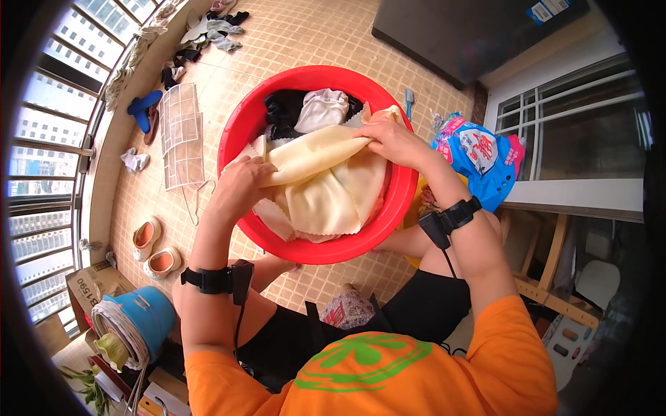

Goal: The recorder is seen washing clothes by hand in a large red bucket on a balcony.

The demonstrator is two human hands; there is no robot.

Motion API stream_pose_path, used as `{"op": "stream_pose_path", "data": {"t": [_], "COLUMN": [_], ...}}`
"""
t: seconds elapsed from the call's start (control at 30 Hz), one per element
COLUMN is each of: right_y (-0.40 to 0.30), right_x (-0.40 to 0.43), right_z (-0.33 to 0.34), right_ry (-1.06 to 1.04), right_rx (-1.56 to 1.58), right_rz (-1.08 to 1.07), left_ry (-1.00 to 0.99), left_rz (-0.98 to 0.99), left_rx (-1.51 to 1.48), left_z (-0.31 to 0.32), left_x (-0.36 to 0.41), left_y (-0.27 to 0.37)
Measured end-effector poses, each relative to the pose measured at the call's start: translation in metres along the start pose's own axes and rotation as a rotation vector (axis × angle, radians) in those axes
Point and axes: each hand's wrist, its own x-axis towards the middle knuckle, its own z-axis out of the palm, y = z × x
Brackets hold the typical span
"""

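Note:
A large round red plastic basin [316, 257] stands on the floor before me, filled with laundry. Across it lies a pale yellow cloth [322, 203] with zigzag-cut edges, its upper part drawn into a band between my hands. My left hand [243, 182] grips the band's left end by the basin's left rim. At the upper right of the basin, my right hand [386, 139] has its fingers closed on the other end. A bunched white cloth [322, 110] and black fabric [283, 115] lie in the basin's far part.
A blue scrubbing brush [409, 104] and a blue and pink plastic bag [484, 156] are at the right, near a yellow tub [412, 229]. Left on the tiles lie a drying mat [181, 135], blue slippers [143, 110] and white shoes [162, 262]. A blue bucket [151, 317] stands lower left.

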Motion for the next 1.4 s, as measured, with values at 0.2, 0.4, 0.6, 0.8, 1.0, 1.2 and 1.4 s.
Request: {"op": "stream_pose_path", "data": {"t": [0.2,0.4,0.6,0.8,1.0,1.2,1.4], "right_y": [-0.013,-0.039,-0.025,-0.010,0.010,-0.092,-0.050], "right_x": [0.017,0.050,0.069,0.067,0.074,0.073,0.095], "right_z": [-0.011,0.030,0.076,0.106,0.102,0.055,0.038], "right_ry": [0.298,0.459,0.400,0.219,0.297,0.571,0.635], "right_rx": [0.656,0.435,0.303,0.246,0.313,0.495,0.441], "right_rz": [0.324,0.298,0.115,0.019,0.163,0.184,0.503], "left_ry": [0.359,0.341,0.333,0.299,0.517,0.809,0.813], "left_rz": [-0.321,-0.400,-0.587,-0.569,-0.739,-0.601,-0.516], "left_rx": [-1.191,-1.562,-0.655,-0.614,-1.107,-1.473,-1.259], "left_z": [-0.014,0.037,0.112,0.111,0.150,0.106,0.102], "left_x": [0.022,0.073,0.101,0.104,0.137,0.117,0.130], "left_y": [0.002,0.031,-0.006,0.002,-0.007,0.027,0.070]}}
